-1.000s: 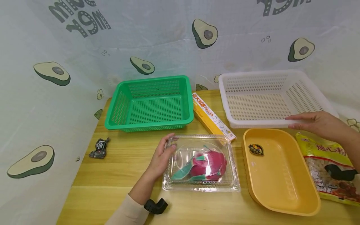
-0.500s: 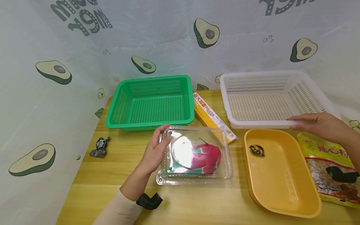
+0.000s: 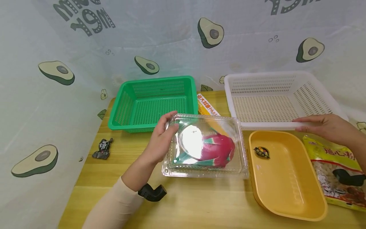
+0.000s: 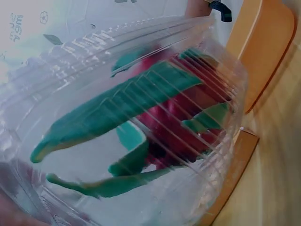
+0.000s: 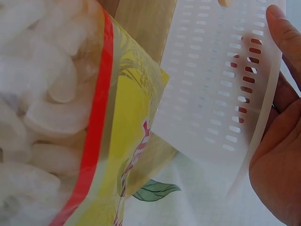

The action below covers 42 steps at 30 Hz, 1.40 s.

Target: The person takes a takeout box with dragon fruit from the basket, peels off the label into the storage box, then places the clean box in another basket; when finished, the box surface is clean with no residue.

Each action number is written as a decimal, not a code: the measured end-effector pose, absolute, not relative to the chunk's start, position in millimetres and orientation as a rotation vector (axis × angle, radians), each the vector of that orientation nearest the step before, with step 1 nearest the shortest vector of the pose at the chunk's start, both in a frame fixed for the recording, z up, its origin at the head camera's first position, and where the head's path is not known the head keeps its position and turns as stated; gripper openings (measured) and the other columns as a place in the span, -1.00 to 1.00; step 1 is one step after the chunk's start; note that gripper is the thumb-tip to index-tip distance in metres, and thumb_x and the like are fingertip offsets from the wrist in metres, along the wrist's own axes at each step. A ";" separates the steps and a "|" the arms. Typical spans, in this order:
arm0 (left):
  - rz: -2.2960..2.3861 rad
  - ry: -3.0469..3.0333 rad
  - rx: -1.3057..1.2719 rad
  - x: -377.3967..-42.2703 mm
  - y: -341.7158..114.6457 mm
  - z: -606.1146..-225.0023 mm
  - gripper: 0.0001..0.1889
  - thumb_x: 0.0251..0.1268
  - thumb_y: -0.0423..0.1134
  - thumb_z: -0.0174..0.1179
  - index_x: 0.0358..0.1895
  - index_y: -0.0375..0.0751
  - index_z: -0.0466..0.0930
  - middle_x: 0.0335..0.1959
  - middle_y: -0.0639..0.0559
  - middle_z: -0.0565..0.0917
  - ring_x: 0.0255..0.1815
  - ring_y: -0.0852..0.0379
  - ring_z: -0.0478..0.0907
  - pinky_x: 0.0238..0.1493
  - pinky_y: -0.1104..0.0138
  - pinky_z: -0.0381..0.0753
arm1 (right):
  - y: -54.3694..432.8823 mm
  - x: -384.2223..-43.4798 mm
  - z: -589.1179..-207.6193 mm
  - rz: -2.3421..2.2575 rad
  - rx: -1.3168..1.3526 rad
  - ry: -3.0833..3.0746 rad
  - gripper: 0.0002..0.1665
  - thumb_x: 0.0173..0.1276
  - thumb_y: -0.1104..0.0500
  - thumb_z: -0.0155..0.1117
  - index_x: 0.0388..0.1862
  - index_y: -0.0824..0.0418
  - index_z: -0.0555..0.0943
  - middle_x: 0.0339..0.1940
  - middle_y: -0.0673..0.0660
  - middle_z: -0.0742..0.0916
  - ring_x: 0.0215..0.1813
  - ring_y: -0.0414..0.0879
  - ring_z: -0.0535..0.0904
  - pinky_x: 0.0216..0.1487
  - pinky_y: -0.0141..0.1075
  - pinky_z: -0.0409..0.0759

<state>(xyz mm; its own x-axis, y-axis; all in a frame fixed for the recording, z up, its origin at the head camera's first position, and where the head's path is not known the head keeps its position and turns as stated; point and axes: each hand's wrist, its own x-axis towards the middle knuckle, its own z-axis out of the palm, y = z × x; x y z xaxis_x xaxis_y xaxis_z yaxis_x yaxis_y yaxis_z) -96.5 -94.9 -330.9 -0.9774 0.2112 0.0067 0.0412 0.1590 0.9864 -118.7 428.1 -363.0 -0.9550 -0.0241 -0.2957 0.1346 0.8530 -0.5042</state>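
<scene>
My left hand grips the left side of a clear plastic clamshell box, its thumb on the lid. Inside lies a pink-red dragon fruit with green scales, which the left wrist view shows through the ribbed plastic. The box is held above the table, overlapping a yellow pasta box behind it. My right hand holds the near rim of a white basket at its right part. In the right wrist view the thumb is on the near side of that wall, and fingers show through its slots.
A green basket stands at the back left. A yellow tub holds a small dark packet. To its right lies a yellow pasta bag. A black candy wrapper lies at the left of the wooden table.
My left hand has raised the clamshell box with the dragon fruit from the table and carried it away from me, now covering more of the pasta box. My right hand stays at the white basket's rim.
</scene>
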 end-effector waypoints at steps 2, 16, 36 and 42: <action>1.950 2.282 0.231 -103.8 -91.7 -324.0 -0.49 0.56 -0.18 -0.03 0.51 -0.03 0.25 0.55 -0.07 0.24 0.65 -0.04 0.05 0.62 -0.15 0.06 | 428.7 -119.2 -364.8 -0.788 0.092 2.735 -0.09 0.46 -0.31 0.20 0.47 0.35 0.39 0.39 0.63 0.43 -0.31 -0.06 0.73 -0.36 -0.17 0.77; 2.001 2.194 0.173 -154.1 -58.5 -274.0 -0.50 0.62 -0.14 -0.08 0.53 0.04 0.19 0.53 -0.04 0.30 0.54 -0.06 0.29 0.32 -0.22 0.48 | 430.3 -118.9 -363.1 -0.678 0.069 2.771 -0.09 0.47 -0.29 0.21 0.44 0.41 0.41 0.35 0.69 0.42 -0.15 0.18 0.70 -0.27 -0.03 0.77; 1.797 2.306 0.090 -227.2 17.7 -239.1 -0.45 0.62 -0.20 -0.14 0.59 -0.04 0.09 0.56 0.05 0.28 0.48 0.13 0.33 0.35 0.29 0.46 | 431.1 -122.2 -363.2 -0.678 0.066 2.785 -0.10 0.47 -0.27 0.22 0.40 0.46 0.43 0.33 0.70 0.44 -0.10 0.28 0.68 -0.25 -0.02 0.77; 1.625 2.462 0.002 -241.2 44.4 -238.9 -0.47 0.60 -0.02 -0.06 0.55 0.15 0.17 0.48 0.18 0.40 0.35 0.12 0.40 0.25 0.29 0.47 | 428.9 -121.1 -364.4 -0.709 0.093 2.764 -0.06 0.46 -0.32 0.19 0.43 0.43 0.41 0.34 0.68 0.44 -0.22 0.12 0.72 -0.31 -0.08 0.78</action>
